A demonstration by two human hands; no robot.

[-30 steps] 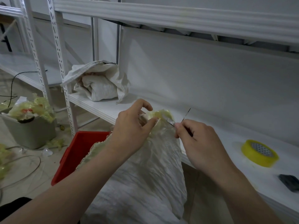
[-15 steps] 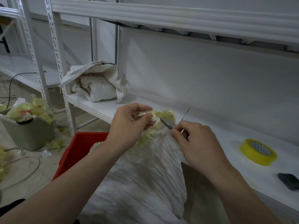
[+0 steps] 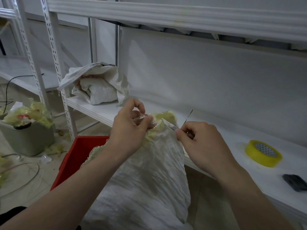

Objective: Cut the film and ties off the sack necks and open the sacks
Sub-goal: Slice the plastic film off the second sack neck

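Left hand [image 3: 127, 130] pinches the film [image 3: 163, 117] at the sack [image 3: 149, 176] neck; right hand [image 3: 199, 143] grips a knife [image 3: 169, 126] (tip toward the left fingers). A slip could nick them.

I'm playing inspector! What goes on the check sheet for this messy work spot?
Surface: white shelf, with things lying at both ends.
Job's things: sack stands before the shelf, yellowish film round its neck; second sack lies on the shelf, mouth gaping.
Clutter: yellow tape roll and dark object on the shelf; red crate and scrap-filled grey bin on the floor.
Grips: left hand pinches the film; right hand holds a knife pointed at the neck.
Cables: black cable at far left; wire loop on the floor.
Surroundings: white rack, white back panel.
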